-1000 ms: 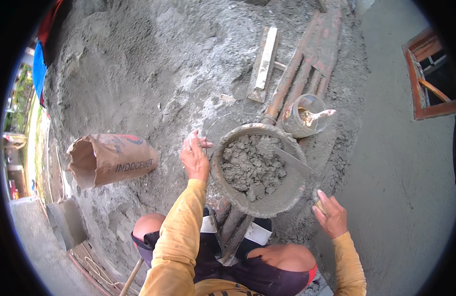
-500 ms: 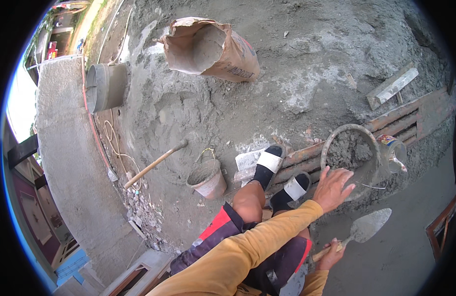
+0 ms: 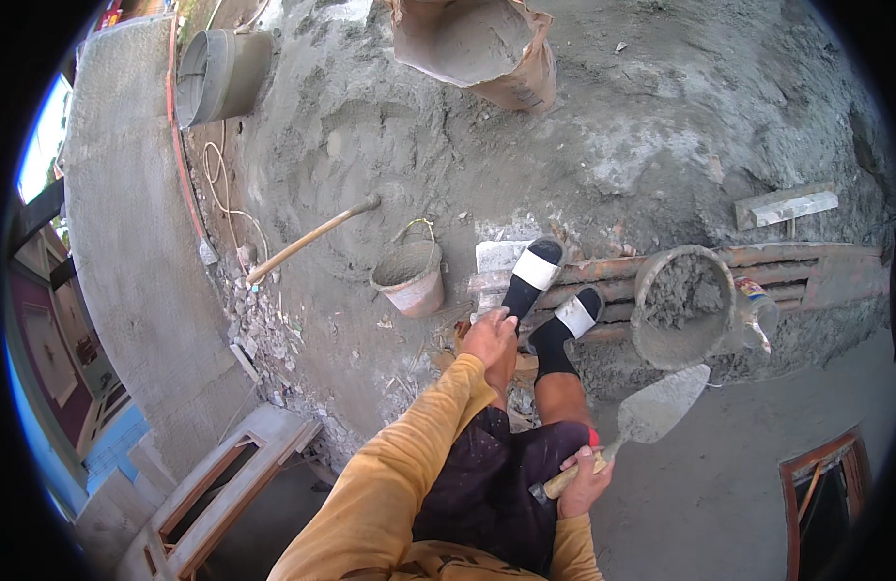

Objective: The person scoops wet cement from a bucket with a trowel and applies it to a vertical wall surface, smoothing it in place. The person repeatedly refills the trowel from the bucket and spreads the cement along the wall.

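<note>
A grey bucket (image 3: 245, 76) is lying on its side, a pale hose (image 3: 226, 207) is curling nearby, and a reddish window frame (image 3: 791, 508) is showing lower right.

Left arm (image 3: 400, 465) long, slanting toward 1 o'clock; left hand (image 3: 489, 337) near view centre, back up, fingers loosely bent. Right arm (image 3: 571, 554) short in view, pointing to 12; right hand (image 3: 584, 484) at 5 o'clock, fingers curled closed.

At four o'clock, the leaf-shaped metal trowel (image 3: 638, 421) shows a grey blade (image 3: 666, 401) and pale tan wooden handle (image 3: 567, 476). The round mortar-filled bucket (image 3: 682, 345) at three o'clock is grey, the open paper sack (image 3: 535, 83) at twelve o'clock brown.
</note>
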`<state>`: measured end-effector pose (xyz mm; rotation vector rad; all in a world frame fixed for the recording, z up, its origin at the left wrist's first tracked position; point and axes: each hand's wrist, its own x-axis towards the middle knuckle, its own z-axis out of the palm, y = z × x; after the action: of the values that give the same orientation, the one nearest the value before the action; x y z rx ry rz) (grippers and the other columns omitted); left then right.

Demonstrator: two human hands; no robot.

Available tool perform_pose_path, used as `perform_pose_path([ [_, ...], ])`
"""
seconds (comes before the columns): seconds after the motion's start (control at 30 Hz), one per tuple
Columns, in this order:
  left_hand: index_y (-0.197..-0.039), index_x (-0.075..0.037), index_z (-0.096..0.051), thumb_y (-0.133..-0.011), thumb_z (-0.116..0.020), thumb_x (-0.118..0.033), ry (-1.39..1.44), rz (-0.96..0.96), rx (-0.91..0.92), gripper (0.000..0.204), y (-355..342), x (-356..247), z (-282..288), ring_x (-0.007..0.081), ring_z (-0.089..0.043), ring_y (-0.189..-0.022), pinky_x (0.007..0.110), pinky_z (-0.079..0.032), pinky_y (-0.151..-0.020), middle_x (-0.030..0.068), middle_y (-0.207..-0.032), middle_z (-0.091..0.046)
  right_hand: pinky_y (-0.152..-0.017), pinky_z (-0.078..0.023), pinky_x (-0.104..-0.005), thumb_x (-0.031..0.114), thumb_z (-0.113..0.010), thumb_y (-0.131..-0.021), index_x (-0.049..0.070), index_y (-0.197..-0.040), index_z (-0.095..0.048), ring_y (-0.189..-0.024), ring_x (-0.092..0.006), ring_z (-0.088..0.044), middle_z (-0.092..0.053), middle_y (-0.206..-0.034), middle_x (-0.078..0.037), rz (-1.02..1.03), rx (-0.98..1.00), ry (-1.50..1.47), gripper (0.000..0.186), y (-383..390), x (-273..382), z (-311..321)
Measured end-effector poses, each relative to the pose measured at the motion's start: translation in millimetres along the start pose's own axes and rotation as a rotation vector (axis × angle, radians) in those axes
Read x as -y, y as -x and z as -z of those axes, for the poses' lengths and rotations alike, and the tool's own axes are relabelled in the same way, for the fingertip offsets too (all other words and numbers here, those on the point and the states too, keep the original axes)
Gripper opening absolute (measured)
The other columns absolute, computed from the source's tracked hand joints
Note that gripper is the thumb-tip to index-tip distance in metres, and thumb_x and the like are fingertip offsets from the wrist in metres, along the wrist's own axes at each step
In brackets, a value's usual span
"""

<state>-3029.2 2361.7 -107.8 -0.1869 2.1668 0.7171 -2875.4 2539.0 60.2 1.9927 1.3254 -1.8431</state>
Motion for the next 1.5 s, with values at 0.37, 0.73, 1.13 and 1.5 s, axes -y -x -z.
perform_pose_path([
  [0.37, -0.097, 0.004, -0.06, -0.089, -0.051, -0.029, 0.054, 0.34, -0.257, 0.035, 87, 208, 114, 0.0195, -0.057, -0.066, 0.032, -0.046, -0.061, 0.0124, -0.074, -0.06, -0.051, -0.046, -0.0265, 0.016, -0.062, -0.082, 0.003, -0.097, -0.048, -0.055, -0.0122, -0.055, -0.055, -0.072, -0.005, -0.064, 0.096, 0.023, 0.025, -16, -35, -9],
  [0.73, -0.097, 0.003, -0.061, -0.087, -0.054, -0.026, 0.14, -0.026, 0.008, 0.032, 10, 251, -1, 0.0158, -0.055, -0.062, 0.029, -0.046, -0.057, 0.0098, -0.079, -0.06, -0.054, -0.048, -0.0267, 0.013, -0.061, -0.082, 0.002, -0.095, -0.048, -0.06, -0.0104, -0.056, -0.055, -0.073, -0.004, 0.17, -0.059, -0.054, 0.021, 3, -51, -17],
  [1.13, -0.09, 0.004, -0.062, -0.084, -0.048, -0.049, 0.144, 0.471, -0.449, 0.055, -83, 452, 78, 0.0391, -0.06, -0.082, 0.047, -0.044, -0.07, 0.0241, -0.083, -0.063, -0.048, -0.042, -0.0222, 0.015, -0.05, -0.085, 0.002, -0.094, -0.043, -0.052, -0.0109, -0.049, -0.047, -0.068, -0.004, 0.436, -0.266, 0.194, 0.017, 78, -150, -102],
  [1.5, -0.105, -0.008, -0.05, -0.087, -0.053, -0.033, 1.082, 0.905, -0.313, 0.03, -173, 487, 82, 0.0164, -0.061, -0.077, 0.041, -0.045, -0.069, 0.0051, -0.088, -0.06, -0.049, -0.044, -0.0246, 0.014, -0.052, -0.083, 0.003, -0.091, -0.045, -0.052, -0.0122, -0.052, -0.049, -0.069, -0.005, 0.384, -0.358, 0.346, 0.016, 87, -197, -108],
])
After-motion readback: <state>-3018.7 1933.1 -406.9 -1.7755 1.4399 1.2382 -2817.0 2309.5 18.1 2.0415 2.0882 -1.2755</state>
